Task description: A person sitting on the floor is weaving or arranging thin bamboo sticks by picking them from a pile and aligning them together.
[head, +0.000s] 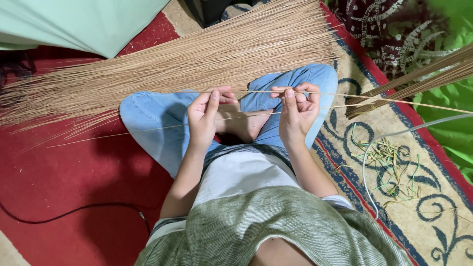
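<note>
I sit cross-legged in blue jeans on a patterned rug. My left hand [206, 116] and my right hand [297, 109] are raised side by side over my lap, each pinching thin tan sticks [256, 91] that run level between the fingers and stretch out past the right hand toward the right edge. A second thin stick [148, 129] passes under the hands and reaches left over my knee. A large fan of the same long tan sticks [162, 64] lies across the floor just beyond my knees.
A tied bundle of darker sticks [414, 79] lies at the right. A pile of green and yellow strip scraps [389, 167] sits on the rug by a white cable [367, 162]. A black cable [74, 211] crosses the red carpet; pale green cloth [84, 22] lies top left.
</note>
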